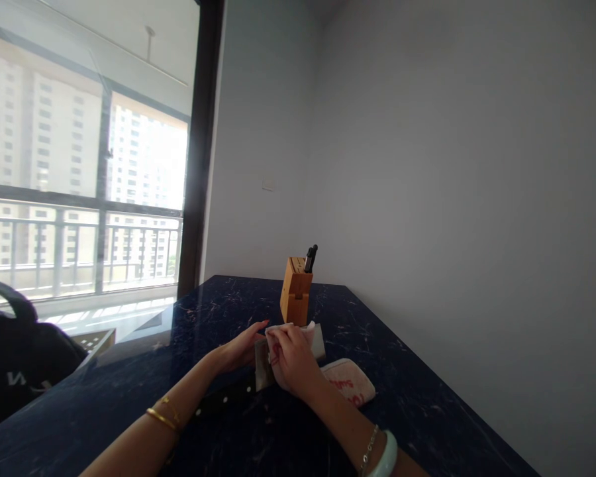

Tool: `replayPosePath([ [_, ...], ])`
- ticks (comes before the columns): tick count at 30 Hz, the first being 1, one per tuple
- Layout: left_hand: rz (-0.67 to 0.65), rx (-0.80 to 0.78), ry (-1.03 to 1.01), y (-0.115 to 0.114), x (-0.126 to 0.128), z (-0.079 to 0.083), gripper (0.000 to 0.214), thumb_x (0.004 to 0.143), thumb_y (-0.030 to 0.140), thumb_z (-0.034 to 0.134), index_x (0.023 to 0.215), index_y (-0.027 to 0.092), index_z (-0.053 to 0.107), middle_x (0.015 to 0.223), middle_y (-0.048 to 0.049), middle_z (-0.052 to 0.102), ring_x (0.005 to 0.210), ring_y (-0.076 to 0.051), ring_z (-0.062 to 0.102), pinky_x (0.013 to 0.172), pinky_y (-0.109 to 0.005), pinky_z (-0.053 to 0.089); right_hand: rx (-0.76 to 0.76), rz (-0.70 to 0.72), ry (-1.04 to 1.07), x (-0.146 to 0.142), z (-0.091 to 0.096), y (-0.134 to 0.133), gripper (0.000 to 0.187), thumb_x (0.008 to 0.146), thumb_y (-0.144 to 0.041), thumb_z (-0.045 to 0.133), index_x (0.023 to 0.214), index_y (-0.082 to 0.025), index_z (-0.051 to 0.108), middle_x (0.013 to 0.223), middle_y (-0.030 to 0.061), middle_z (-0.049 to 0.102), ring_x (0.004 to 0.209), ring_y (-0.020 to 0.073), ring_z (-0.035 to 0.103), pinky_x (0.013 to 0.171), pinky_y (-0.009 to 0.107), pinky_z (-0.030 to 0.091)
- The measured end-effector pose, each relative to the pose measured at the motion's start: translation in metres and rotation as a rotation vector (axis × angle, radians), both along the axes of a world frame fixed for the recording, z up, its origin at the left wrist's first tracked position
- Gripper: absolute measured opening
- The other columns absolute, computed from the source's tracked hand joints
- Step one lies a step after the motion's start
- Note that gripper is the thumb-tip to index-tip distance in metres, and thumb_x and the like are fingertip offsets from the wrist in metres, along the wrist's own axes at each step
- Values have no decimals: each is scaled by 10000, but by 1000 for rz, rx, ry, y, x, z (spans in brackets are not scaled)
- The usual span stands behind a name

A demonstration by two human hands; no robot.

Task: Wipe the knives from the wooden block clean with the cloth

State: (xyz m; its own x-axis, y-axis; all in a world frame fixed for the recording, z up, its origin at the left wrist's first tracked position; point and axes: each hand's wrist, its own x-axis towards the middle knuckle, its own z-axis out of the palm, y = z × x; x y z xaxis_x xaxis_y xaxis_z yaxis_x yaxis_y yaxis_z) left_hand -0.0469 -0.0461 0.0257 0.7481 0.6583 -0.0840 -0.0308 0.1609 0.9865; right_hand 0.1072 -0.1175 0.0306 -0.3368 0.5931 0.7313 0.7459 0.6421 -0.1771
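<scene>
A kitchen cleaver with a wide steel blade lies low over the table, its black riveted handle pointing left toward my left forearm. My right hand presses a folded white cloth with red marks against the blade, its fingers bunched round the cloth. Beside the blade's left end is my left hand, fingers stretched out and nothing visibly gripped; part of it is hidden by the blade. Just right of my right wrist, a second folded pale cloth with red lettering rests on the table.
Beyond my hands a wooden knife block stands upright, with black-handled knives in its slots. The dark blue marbled table runs back toward the grey wall. A black bag sits at the left, near a large window.
</scene>
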Motion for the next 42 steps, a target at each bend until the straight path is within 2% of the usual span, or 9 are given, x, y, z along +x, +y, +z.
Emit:
replayPosePath([
  [8, 82, -49, -2, 9, 2, -8, 479, 762, 568, 380, 761, 148, 611, 578, -9, 605, 561, -156, 535, 595, -257, 370, -8, 128, -124, -6, 1, -11, 331, 854, -168, 389, 1171, -206, 476, 1064, 69, 497, 1019, 180, 439, 919, 346, 347],
  [14, 141, -16, 6, 12, 2, -9, 447, 737, 541, 419, 599, 143, 570, 489, 0, 559, 460, -129, 497, 521, -235, 350, -6, 186, -199, -7, -3, -5, 304, 806, -127, 429, 1097, -175, 504, 1055, 69, 524, 994, 173, 444, 926, 334, 336],
  [22, 89, 3, 2, 3, 5, -3, 445, 740, 538, 397, 744, 144, 603, 632, -21, 633, 614, -163, 561, 624, -253, 390, -2, 79, -90, -6, -2, -5, 300, 828, -147, 395, 1111, -173, 493, 1046, 84, 516, 986, 184, 448, 898, 346, 351],
  [24, 68, 12, 6, 2, 4, -2, 446, 749, 536, 386, 718, 146, 599, 599, -16, 622, 592, -161, 553, 615, -254, 386, -6, 91, -114, -6, -1, -6, 301, 828, -138, 389, 1109, -171, 492, 1052, 83, 515, 997, 182, 444, 913, 348, 339],
  [31, 70, 32, 55, 8, 2, -6, 539, 761, 573, 336, 705, 121, 625, 537, -27, 602, 525, -163, 530, 568, -259, 369, -100, 131, -262, -1, 0, -5, 178, 756, -84, 450, 887, -160, 543, 960, 62, 537, 937, 173, 468, 856, 302, 368],
  [34, 90, 40, 60, 8, 2, -6, 536, 764, 569, 354, 758, 116, 641, 574, -31, 618, 555, -168, 545, 582, -256, 379, -90, 126, -254, -1, -2, -6, 226, 760, -85, 444, 955, -171, 519, 997, 59, 528, 965, 168, 462, 873, 297, 356],
  [38, 72, 35, 30, 5, 1, -3, 507, 771, 542, 385, 834, 109, 642, 762, -65, 664, 703, -190, 581, 665, -261, 401, -85, 106, -235, -7, -7, -4, 311, 759, -113, 468, 1064, -172, 454, 1039, 65, 528, 998, 175, 462, 883, 298, 342],
  [40, 60, 23, 16, 3, 1, -2, 503, 772, 537, 382, 811, 107, 642, 738, -65, 659, 685, -188, 576, 649, -260, 400, -125, 55, -242, -8, -11, 0, 228, 783, -140, 461, 1009, -168, 468, 981, 63, 551, 942, 178, 497, 835, 300, 359],
  [42, 69, 27, 11, 4, 2, -2, 493, 771, 532, 380, 736, 112, 637, 614, -39, 621, 584, -163, 542, 589, -245, 383, -164, -12, -275, -8, -15, 2, 122, 796, -176, 467, 916, -167, 485, 918, 62, 566, 880, 183, 521, 794, 311, 359],
])
